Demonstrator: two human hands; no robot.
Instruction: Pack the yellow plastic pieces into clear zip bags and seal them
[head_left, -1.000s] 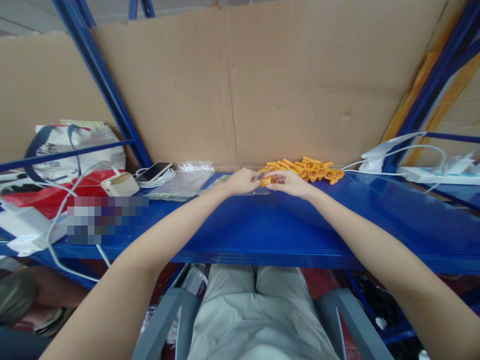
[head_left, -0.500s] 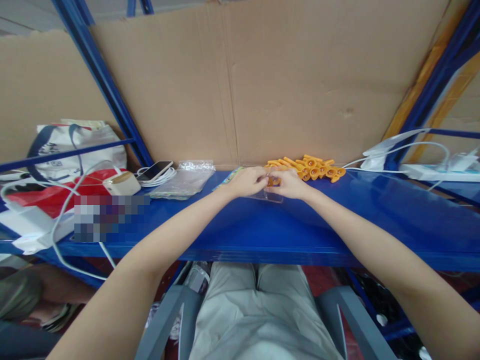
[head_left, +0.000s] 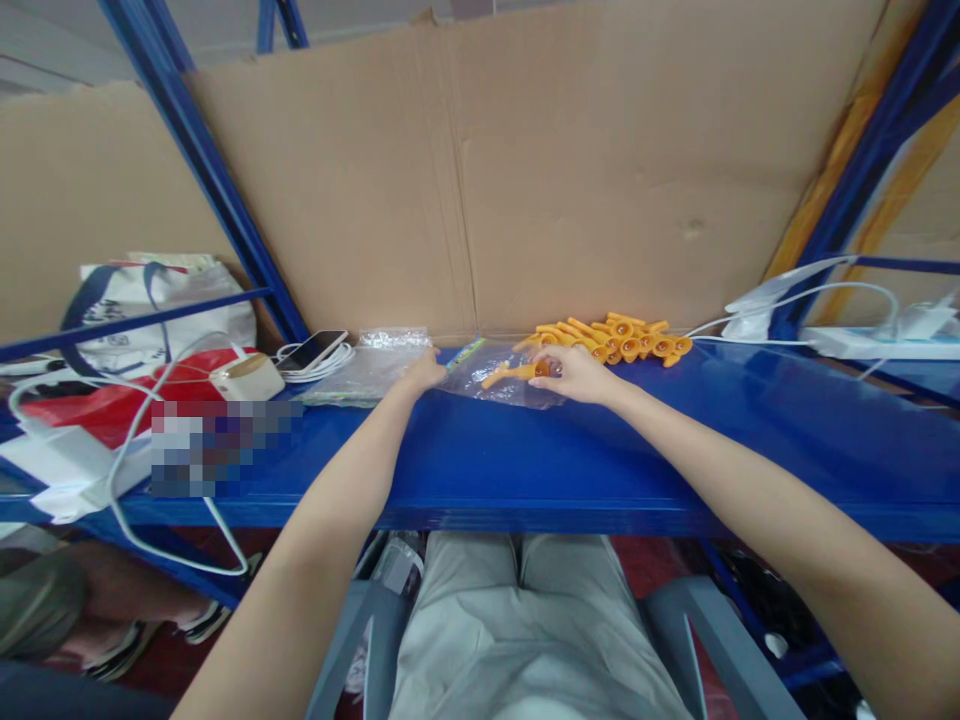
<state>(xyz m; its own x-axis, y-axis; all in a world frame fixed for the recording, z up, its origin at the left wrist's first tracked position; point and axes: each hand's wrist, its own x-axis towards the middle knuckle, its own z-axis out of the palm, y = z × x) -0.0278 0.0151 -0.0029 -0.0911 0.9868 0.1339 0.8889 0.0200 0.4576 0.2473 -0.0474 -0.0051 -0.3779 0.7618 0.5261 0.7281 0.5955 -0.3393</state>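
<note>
My right hand has its fingers closed around the cup end of an orange pipe-shaped piece, whose thin stem points left. Under that piece lies a clear plastic bag with a colourful strip along its upper left edge. My left hand is at the bag's left side, beside a stack of clear flat bags. Its fingers are mostly hidden, so I cannot tell whether they grip anything. Just behind my right hand is a pile of similar orange pipes.
A phone and a coiled white cable lie left of the stacked bags. Farther left are a white charger block, a red bag and a tote bag. A cardboard sheet backs the blue shelf. A seated person's legs show at lower left.
My left hand has moved left, away from my right hand, to near the stacked bags. The clear bag and the orange pipe's stem are now exposed between the hands.
</note>
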